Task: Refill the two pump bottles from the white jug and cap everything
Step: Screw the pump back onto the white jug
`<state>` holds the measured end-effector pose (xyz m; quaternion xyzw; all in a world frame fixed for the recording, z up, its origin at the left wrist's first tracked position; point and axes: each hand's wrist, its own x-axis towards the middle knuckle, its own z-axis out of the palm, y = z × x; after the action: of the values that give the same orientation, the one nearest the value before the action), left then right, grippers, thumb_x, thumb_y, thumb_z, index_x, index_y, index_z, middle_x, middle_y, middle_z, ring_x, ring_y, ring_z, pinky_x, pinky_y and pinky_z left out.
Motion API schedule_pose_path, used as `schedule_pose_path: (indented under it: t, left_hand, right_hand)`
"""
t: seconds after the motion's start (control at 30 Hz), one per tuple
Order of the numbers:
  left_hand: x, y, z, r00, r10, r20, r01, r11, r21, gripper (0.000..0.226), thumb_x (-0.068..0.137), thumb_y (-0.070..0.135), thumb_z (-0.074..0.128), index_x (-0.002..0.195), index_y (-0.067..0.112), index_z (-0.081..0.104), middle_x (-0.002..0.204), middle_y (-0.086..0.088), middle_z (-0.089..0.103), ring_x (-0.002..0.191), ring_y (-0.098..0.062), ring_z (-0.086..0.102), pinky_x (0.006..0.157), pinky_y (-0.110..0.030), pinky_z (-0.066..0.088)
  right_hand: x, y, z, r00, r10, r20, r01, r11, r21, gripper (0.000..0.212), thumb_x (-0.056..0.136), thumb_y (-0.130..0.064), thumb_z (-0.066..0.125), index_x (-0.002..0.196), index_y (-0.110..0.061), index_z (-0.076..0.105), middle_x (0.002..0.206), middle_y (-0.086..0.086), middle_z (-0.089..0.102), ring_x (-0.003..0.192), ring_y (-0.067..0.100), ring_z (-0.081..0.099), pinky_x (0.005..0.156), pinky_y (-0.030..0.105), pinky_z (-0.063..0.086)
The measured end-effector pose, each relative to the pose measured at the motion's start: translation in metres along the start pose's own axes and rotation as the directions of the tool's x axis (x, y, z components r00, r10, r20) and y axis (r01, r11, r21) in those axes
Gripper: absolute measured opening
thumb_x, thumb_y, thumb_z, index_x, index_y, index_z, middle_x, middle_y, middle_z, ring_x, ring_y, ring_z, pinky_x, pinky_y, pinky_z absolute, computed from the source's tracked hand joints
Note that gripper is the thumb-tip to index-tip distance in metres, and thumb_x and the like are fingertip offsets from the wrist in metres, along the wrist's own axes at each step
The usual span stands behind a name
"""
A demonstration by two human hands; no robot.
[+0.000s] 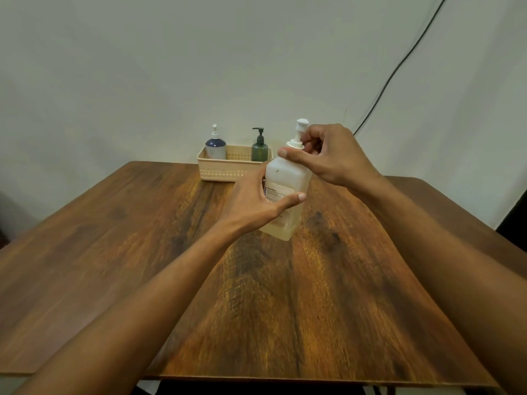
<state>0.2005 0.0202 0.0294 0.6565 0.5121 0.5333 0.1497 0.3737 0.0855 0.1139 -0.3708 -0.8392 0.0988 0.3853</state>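
My two bare forearms reach out from the near edge over a dark-grained wooden table (256, 309), meeting above its middle. My left hand (256, 203) grips the white jug (288, 172) around its square body, the thumb curled across the worn front label and the fingers wrapped round the back, out of sight. The jug leans a little to the right, with pale yellowish liquid showing in its lower part (whether its base touches the tabletop or hangs just above it, I cannot tell). My right hand (328, 155) is up at the jug's neck, fingers curled tight round the collar and stem of the white pump head (301, 129), the thumb stretched out along the jug's shoulder; the pump's nozzle stands clear above my knuckles. Just behind the jug, at the table's far edge against the wall, sits a beige perforated basket (225, 173). Upright inside it are the two pump bottles, well apart: a dark blue bottle (216, 148) with a white pump at the left end and a green bottle (259, 151) with a black pump at the right. A black cable (399, 67) runs slantwise down the pale wall at upper right
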Motion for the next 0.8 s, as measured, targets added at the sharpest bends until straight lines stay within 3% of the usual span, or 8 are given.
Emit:
schedule_pose_path:
  t: [0.2, 0.37, 0.47, 0.6, 0.67, 0.8]
  left_hand:
    - [0.004, -0.008, 0.009, 1.000, 0.003, 0.013, -0.003, 1.000, -0.016, 0.070, 0.072, 0.061, 0.084, 0.130, 0.027, 0.062, 0.109, 0.010, 0.074, 0.098, -0.004, 0.070, 0.083, -0.040, 0.063]
    - [0.009, -0.013, 0.011, 0.998, 0.022, 0.056, -0.022, 1.000, -0.007, 0.069, 0.069, 0.066, 0.081, 0.128, 0.036, 0.060, 0.108, 0.016, 0.072, 0.096, 0.003, 0.068, 0.082, -0.031, 0.063]
    - [0.018, -0.013, 0.012, 0.998, 0.022, 0.066, -0.021, 1.000, -0.024, 0.071, 0.068, 0.069, 0.080, 0.129, 0.038, 0.060, 0.108, 0.019, 0.071, 0.095, 0.006, 0.068, 0.078, -0.026, 0.062]
    - [0.035, -0.014, 0.018, 0.996, 0.039, 0.080, -0.037, 0.999, -0.021, 0.072, 0.068, 0.070, 0.080, 0.130, 0.046, 0.053, 0.107, 0.024, 0.068, 0.096, 0.010, 0.066, 0.074, -0.016, 0.059]
    - [0.044, -0.018, 0.024, 0.996, 0.028, 0.082, -0.026, 1.000, -0.017, 0.074, 0.067, 0.069, 0.081, 0.130, 0.043, 0.053, 0.109, 0.022, 0.067, 0.096, 0.007, 0.067, 0.077, -0.020, 0.061]
    - [0.073, -0.028, 0.047, 0.992, 0.025, 0.122, -0.026, 1.000, 0.007, 0.075, 0.070, 0.063, 0.083, 0.132, 0.030, 0.055, 0.115, 0.011, 0.068, 0.101, -0.007, 0.068, 0.084, -0.036, 0.063]
  right_hand:
    - [-0.005, 0.011, 0.009, 0.994, 0.076, -0.077, -0.071, 0.995, 0.065, 0.045, 0.081, -0.060, 0.085, 0.101, -0.021, 0.074, 0.080, -0.013, 0.067, 0.071, 0.001, 0.060, 0.064, 0.015, 0.046]
    - [-0.006, 0.022, 0.003, 0.994, 0.093, 0.049, -0.102, 0.967, 0.234, 0.043, 0.082, -0.055, 0.087, 0.100, -0.017, 0.078, 0.094, 0.007, 0.077, 0.079, 0.016, 0.067, 0.074, 0.030, 0.054]
    - [-0.003, 0.031, -0.001, 0.995, 0.069, 0.076, -0.087, 0.958, 0.273, 0.034, 0.088, -0.049, 0.084, 0.106, -0.021, 0.080, 0.101, 0.001, 0.080, 0.098, 0.021, 0.072, 0.082, 0.030, 0.056]
    - [0.002, 0.044, -0.001, 0.994, 0.092, 0.062, -0.106, 0.953, 0.283, 0.026, 0.093, -0.050, 0.080, 0.108, -0.028, 0.081, 0.102, -0.013, 0.081, 0.097, 0.005, 0.074, 0.082, 0.026, 0.055]
    - [0.006, 0.050, -0.001, 0.989, 0.126, 0.077, -0.143, 0.950, 0.278, 0.025, 0.094, -0.050, 0.078, 0.109, -0.031, 0.082, 0.102, -0.018, 0.081, 0.096, -0.001, 0.075, 0.082, 0.029, 0.060]
    - [0.018, 0.072, -0.007, 0.977, 0.201, 0.070, -0.212, 0.937, 0.276, 0.028, 0.093, -0.048, 0.081, 0.112, -0.029, 0.083, 0.105, -0.011, 0.083, 0.101, 0.008, 0.078, 0.095, 0.043, 0.064]
